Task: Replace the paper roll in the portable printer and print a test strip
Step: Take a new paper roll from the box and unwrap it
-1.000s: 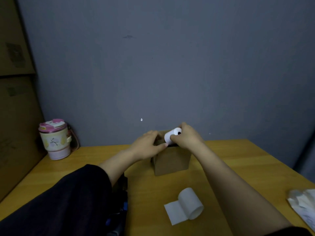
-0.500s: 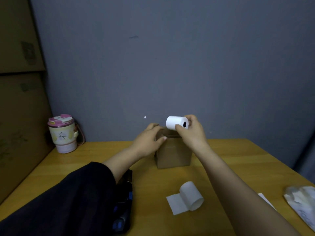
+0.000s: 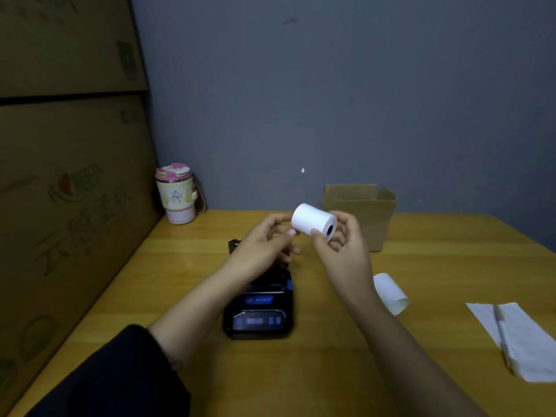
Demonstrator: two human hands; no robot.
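Note:
A fresh white paper roll (image 3: pixel 311 219) with a dark core is held up in the air above the table. My right hand (image 3: pixel 343 245) grips its near end, and the fingertips of my left hand (image 3: pixel 264 245) touch its far end. Below my hands lies the black portable printer (image 3: pixel 259 311) with blue buttons; its lid end is partly hidden behind my left hand. A partly unrolled old paper roll (image 3: pixel 391 291) lies on the table to the right of my right forearm.
A small open cardboard box (image 3: pixel 364 212) stands behind my hands near the wall. A pink-lidded tumbler (image 3: pixel 176 194) stands at the back left. Large cardboard cartons (image 3: pixel 60 176) wall off the left side. Folded white paper (image 3: pixel 520 335) lies at the right on the wooden table (image 3: pixel 331 356).
My right hand lifted the new roll out of the small box and brought it toward me over the printer. My left hand left the box and came up to the roll.

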